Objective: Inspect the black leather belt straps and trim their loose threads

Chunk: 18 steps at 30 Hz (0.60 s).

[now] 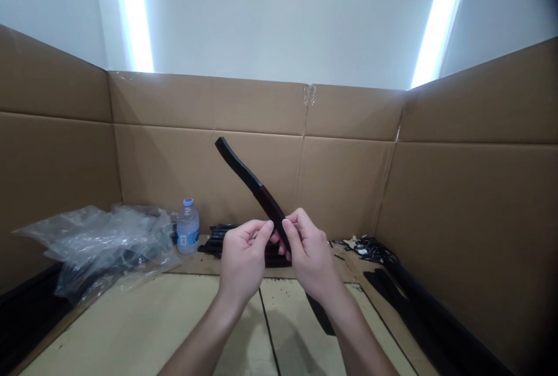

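A long, slightly curved black strip (238, 162) slants across the middle, its upper end pointing up and left. Its middle section (269, 203) is dark reddish brown and looks thicker, like a sleeve. My right hand (307, 254) grips the brown section, thumb in front and fingertips curled behind. Thumb and forefinger of my left hand (244, 257) are pinched together at the left edge of that section. Whatever lies between these fingertips is hidden. The strip's lower end (320, 312) shows beneath my right wrist, above the table.
Cardboard walls (209, 172) enclose the pale table (143, 323). Crumpled clear plastic bags (113, 242) and a water bottle (188, 231) stand at back left. Black strips (213, 242) lie behind my hands. Tangled dark cords (370, 249) and black lengths (405, 306) lie at right.
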Motion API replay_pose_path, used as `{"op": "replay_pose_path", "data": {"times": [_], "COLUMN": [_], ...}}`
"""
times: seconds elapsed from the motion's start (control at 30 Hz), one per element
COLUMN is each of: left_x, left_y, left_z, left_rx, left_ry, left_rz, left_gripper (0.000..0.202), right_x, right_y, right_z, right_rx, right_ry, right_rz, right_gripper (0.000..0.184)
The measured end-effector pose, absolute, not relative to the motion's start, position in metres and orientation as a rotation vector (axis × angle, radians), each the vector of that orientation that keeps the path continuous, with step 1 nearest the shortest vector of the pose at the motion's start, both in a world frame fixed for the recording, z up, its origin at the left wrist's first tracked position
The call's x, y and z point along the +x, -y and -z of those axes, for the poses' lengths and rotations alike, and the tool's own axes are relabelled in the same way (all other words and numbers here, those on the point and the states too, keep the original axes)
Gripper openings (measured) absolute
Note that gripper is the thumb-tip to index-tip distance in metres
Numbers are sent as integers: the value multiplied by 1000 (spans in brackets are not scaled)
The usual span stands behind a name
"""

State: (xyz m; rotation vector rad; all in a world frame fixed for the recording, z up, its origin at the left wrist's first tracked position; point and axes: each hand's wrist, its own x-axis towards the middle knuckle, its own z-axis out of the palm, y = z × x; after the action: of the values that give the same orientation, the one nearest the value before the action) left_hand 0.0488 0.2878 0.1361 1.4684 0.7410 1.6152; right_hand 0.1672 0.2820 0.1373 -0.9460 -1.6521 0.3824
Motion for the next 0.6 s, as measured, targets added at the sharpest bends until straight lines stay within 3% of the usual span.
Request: {"op": "replay_pose_path", "data": {"times": [0.33,0.43,0.53,0.6], "left_x": [46,46,45,45], "left_y": [-300,-300,-299,-299], "left_z": [-126,-128,-129,-128], "left_rx": [1324,1283,1282,1295], "left_ry": [-800,-759,-733,-735], "left_rz": [-1609,-1630,-1652,-1651], "left_gripper": [35,36,36,36], "right_x": [164,161,166,174], "right_y": [-279,-276,-257,-236], "right_z": [-136,-141,-141,-133], "right_rx": [-940,-921,-749,-547], "right_ry": [1711,1642,1395,1320], "right_rz": [-375,-347,-236,-280], "right_gripper": [9,17,6,14]}}
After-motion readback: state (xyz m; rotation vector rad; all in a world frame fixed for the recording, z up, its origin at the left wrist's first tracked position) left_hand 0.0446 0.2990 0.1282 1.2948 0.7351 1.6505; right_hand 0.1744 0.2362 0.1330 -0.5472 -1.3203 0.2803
